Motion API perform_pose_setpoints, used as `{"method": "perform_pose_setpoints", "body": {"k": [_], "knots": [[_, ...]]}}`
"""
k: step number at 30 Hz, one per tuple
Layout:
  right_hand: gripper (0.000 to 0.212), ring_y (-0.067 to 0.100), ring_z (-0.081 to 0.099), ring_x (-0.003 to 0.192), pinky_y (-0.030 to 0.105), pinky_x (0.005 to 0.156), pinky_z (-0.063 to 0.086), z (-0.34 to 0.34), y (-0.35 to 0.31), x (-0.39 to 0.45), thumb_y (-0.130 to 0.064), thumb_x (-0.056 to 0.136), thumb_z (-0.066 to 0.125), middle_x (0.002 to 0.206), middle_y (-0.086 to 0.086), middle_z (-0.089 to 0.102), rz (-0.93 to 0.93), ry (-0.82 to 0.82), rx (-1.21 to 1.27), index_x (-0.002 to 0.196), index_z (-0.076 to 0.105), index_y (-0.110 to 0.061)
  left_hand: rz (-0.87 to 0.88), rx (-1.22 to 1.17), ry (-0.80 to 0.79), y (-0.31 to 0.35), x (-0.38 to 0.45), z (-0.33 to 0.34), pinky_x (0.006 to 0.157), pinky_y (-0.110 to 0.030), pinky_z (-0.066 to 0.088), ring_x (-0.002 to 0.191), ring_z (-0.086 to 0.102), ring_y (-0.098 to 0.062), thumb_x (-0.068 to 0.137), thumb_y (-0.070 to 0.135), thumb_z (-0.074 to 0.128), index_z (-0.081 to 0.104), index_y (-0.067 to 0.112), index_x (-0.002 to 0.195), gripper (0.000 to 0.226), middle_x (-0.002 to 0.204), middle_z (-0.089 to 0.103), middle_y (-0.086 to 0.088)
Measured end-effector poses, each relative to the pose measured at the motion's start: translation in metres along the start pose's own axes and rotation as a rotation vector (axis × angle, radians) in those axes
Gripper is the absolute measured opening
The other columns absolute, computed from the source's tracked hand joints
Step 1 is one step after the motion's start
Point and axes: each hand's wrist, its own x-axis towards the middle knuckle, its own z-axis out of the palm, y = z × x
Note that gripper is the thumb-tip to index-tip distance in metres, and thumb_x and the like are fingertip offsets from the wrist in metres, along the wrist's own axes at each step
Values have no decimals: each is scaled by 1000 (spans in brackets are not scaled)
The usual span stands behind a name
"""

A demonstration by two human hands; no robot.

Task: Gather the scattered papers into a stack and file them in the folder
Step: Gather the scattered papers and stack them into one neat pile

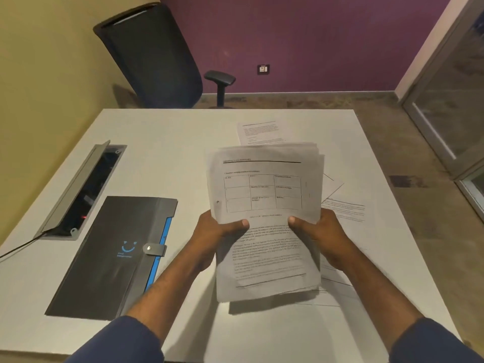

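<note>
Two hands, the left hand (pixel 220 231) and right hand (pixel 318 231), grip the paper stack (pixel 264 221) above the table's (pixel 167 142) near edge. Its uneven sheets could slip. Loose papers (pixel 259 132) remain; the folder (pixel 110 255) lies shut by the left edge.

One folder (pixel 110 255), one held stack of papers (pixel 264 218), one chair (pixel 154 56) — loose sheets uncountable.

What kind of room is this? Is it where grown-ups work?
Probably an office or small meeting room. A black office chair stands behind a white desk, which has a cable box built into its top. Printed papers and a black folder fit that too.
</note>
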Motion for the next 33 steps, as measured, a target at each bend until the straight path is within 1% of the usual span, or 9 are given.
{"method": "perform_pose_setpoints", "body": {"k": [3,5,9,14,21,25,28,31,33], "knots": [[12,13,75,88,25,74,59,5,-4,0,-17,84,76,95,-4,79,-93,136,11,91,78,-26,92,42,40,4,1,3,84,-33,59,102,73,-22,74,16,85,71,13,116,45,111,77,-5],[26,7,74,89,15,72,55,6,-7,-1,-11,81,78,90,-13,78,-164,191,38,84,78,-37,166,79,56,5,2,2,85,-32,58,101,73,-20,76,16,84,73,15,112,38,109,77,-3],[53,-2,69,94,12,78,54,5,-3,-4,-5,79,79,96,-21,75,-236,140,58,98,67,-54,260,156,93,0,2,-1,82,-29,60,97,74,-18,74,10,86,73,19,107,37,105,78,-1],[31,15,74,91,27,76,60,2,22,-2,0,75,80,95,-1,79,-162,145,70,92,78,-26,160,123,84,-24,1,-6,74,-26,58,96,74,-23,70,6,86,77,20,97,32,101,79,-3],[42,3,72,90,14,71,55,12,39,-6,1,84,73,95,-12,78,-149,238,121,97,76,-39,143,117,237,-47,-8,14,63,-23,59,81,74,-8,73,18,83,77,43,88,29,89,79,9],[39,-5,71,80,12,71,52,18,43,-3,1,84,72,82,-20,77,-130,300,41,81,78,-37,151,195,276,-50,-5,12,72,-30,59,77,72,-8,84,13,77,76,38,82,25,82,78,10],[32,-7,69,77,11,71,52,23,47,-4,4,83,72,78,-18,76,-89,290,31,81,73,-28,142,216,327,-50,-3,13,68,-19,56,77,70,-5,87,13,74,72,29,81,17,78,77,12],[13,0,72,86,11,70,53,22,43,-4,-14,85,72,91,-11,78,-70,193,103,97,73,-22,150,261,376,-44,3,6,69,-25,56,76,69,-9,90,17,71,71,26,81,12,83,75,4],[27,8,70,98,15,79,53,13,48,0,-31,88,63,104,-2,77,-36,198,108,111,69,-17,157,259,398,-41,6,-3,65,-23,57,75,70,-6,91,20,70,72,23,83,9,83,76,1]]}}
